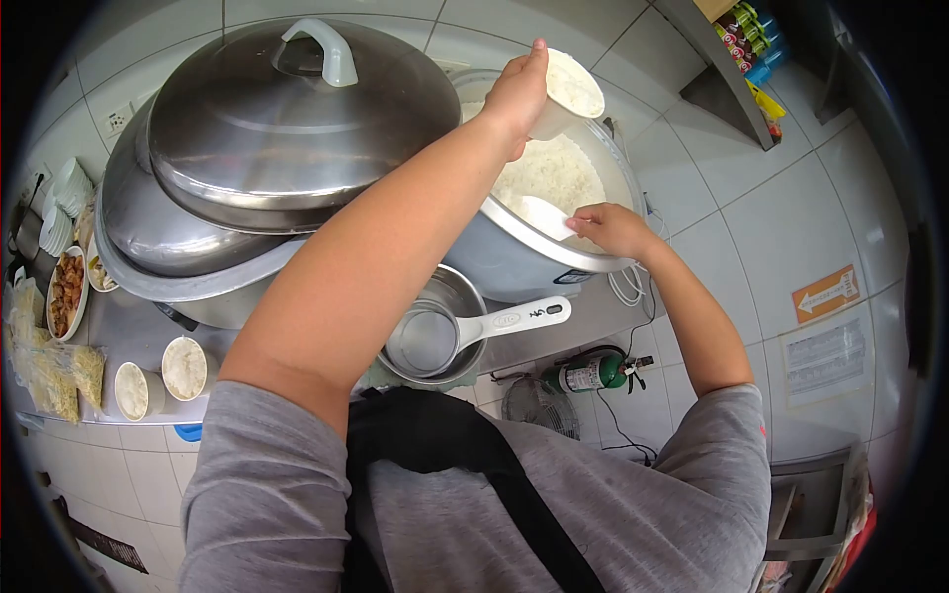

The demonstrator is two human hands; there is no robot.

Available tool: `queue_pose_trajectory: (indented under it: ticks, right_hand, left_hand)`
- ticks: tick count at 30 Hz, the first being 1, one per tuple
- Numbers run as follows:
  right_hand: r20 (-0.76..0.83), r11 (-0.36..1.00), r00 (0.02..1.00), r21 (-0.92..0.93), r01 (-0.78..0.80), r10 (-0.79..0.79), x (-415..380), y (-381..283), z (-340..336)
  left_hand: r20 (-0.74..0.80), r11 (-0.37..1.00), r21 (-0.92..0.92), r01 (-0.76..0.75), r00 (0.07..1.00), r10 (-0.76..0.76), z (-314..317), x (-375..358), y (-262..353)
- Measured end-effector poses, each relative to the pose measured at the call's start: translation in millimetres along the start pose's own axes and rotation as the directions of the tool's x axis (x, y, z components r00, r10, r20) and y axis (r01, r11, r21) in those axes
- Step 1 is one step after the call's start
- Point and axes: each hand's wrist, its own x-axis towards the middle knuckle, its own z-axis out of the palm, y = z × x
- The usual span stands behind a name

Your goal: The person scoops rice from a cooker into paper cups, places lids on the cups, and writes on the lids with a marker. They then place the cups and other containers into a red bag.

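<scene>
My left hand [518, 96] is wrapped round a white cup [554, 119] filled with rice, tilted over the far side of a large rice cooker [539, 262]. Cooked rice [554, 173] lies inside the cooker's pot. With closed fingers, my right hand [615, 230] grips the handle end of a white rice paddle [542, 213]. The paddle's blade is down at the rice, near the cooker's front rim. My left forearm passes in front of part of the cooker.
Left of the cooker stands a big pot with stacked metal lids [297, 128]. A white-handled measuring cup [425, 341] rests in a metal bowl [474, 296]. Two rice-filled cups [185, 369], noodle bags [49, 346] and a food dish [67, 292] sit at left.
</scene>
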Motion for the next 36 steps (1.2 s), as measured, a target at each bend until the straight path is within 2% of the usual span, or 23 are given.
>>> queue_pose_trajectory:
  ticks: [1,2,4,5,8,10,11,12,13,15,16,18,19,21,22,24,25,26,27,28,30,34,36]
  right_hand:
    - [0.102,0.97,0.994,0.238,-0.055,0.032,1.5,8.0,-2.8]
    - [0.1,0.971,0.994,0.234,-0.056,0.033,0.4,17.5,-7.5]
    - [0.11,0.875,0.992,0.471,-0.113,0.07,-5.1,29.4,-23.5]
    - [0.103,0.877,0.992,0.468,-0.112,0.071,-9.2,35.0,-35.0]
    - [-0.125,0.863,0.975,0.496,-0.098,0.183,-23.1,40.8,-76.8]
    - [-0.298,0.924,0.937,0.378,-0.062,0.185,-29.5,41.4,-99.2]
    - [-0.302,0.922,0.933,0.38,-0.071,0.196,-28.5,41.7,-91.6]
    - [-0.612,0.988,0.789,0.144,0.055,0.046,-20.8,37.0,-75.1]
    - [-0.814,0.987,0.558,-0.13,0.099,-0.163,-14.5,25.9,-62.5]
    - [-0.74,0.913,0.659,-0.349,-0.21,-0.131,-28.1,-23.0,-37.8]
    - [-0.74,0.912,0.66,-0.35,-0.215,-0.129,-33.7,-27.9,-31.3]
    - [-0.669,0.987,0.732,-0.154,0.035,-0.131,-38.0,-31.7,-26.7]
    - [-0.668,0.987,0.732,-0.157,0.036,-0.133,-38.8,-26.6,-32.1]
    - [-0.775,0.944,0.619,0.096,0.316,-0.128,-42.6,-3.9,-51.6]
    - [-0.775,0.944,0.619,0.097,0.316,-0.128,-41.8,7.4,-61.9]
    - [-0.653,0.944,0.732,0.328,0.041,0.195,-34.9,26.1,-78.5]
    - [-0.65,0.942,0.734,0.333,0.039,0.2,-26.3,30.9,-75.8]
    - [-0.585,0.963,0.78,0.005,-0.271,0.223,-15.5,38.3,-65.8]
    - [-0.523,0.794,0.806,-0.349,-0.498,0.275,-8.7,45.2,-52.8]
    - [-0.521,0.795,0.806,-0.345,-0.499,0.28,-4.6,50.6,-38.1]
    - [-0.132,0.636,0.987,-0.755,-0.159,0.09,0.6,55.0,-14.0]
    - [-0.009,0.696,0.99,-0.71,-0.106,0.141,-20.7,-13.5,-18.6]
    - [0.047,0.822,0.994,-0.567,-0.056,0.101,-26.1,-25.9,-19.0]
  left_hand:
    - [-0.036,0.993,0.086,-0.086,0.995,0.089,-1.0,4.0,-1.9]
    - [-0.034,0.993,0.083,-0.089,0.995,0.092,-1.8,7.5,-4.8]
    - [-0.157,0.97,0.233,-0.076,0.981,0.114,-1.6,6.4,-1.5]
    - [-0.153,0.97,0.23,-0.083,0.981,0.12,-1.0,3.5,0.1]
    - [-0.233,0.928,0.369,-0.042,0.963,0.136,2.5,-7.9,7.9]
    - [-0.228,0.919,0.391,0.049,0.973,0.045,4.8,-0.6,-3.7]
    - [-0.216,0.919,0.391,0.045,0.976,0.044,6.6,8.0,-13.1]
    - [-0.171,0.956,0.282,0.082,0.985,-0.034,6.3,25.4,-28.4]
    - [-0.12,0.977,0.17,0.127,0.987,-0.107,7.1,34.6,-37.1]
    - [-0.081,0.978,0.106,0.18,0.982,-0.172,12.5,34.6,-39.8]
    - [-0.046,0.972,0.045,0.233,0.972,-0.231,14.4,33.8,-40.3]
    - [-0.052,0.975,0.039,0.221,0.974,-0.218,13.3,29.2,-41.3]
    - [-0.064,0.977,0.038,0.211,0.976,-0.208,12.0,26.3,-41.5]
    - [-0.071,0.984,0.062,0.167,0.984,-0.162,11.0,21.8,-39.2]
    - [-0.074,0.989,0.087,0.124,0.99,-0.117,10.9,20.6,-37.8]
    - [-0.069,0.989,0.108,0.097,0.994,-0.09,10.3,18.4,-36.3]
    - [-0.062,0.989,0.129,0.069,0.996,-0.062,9.6,17.3,-36.8]
    - [-0.061,0.988,0.134,0.077,0.996,-0.069,8.7,15.7,-37.8]
    - [-0.049,0.989,0.141,0.037,0.998,-0.03,8.1,14.5,-39.1]
    - [-0.037,0.989,0.147,-0.007,0.999,0.012,8.2,12.7,-37.6]
    - [-0.033,0.982,0.182,-0.051,0.998,0.058,8.9,5.1,-32.9]
    - [-0.026,0.965,0.198,-0.172,0.983,0.18,8.1,5.9,-32.7]
    - [-0.028,0.967,0.173,-0.185,0.981,0.193,9.3,4.6,-32.9]
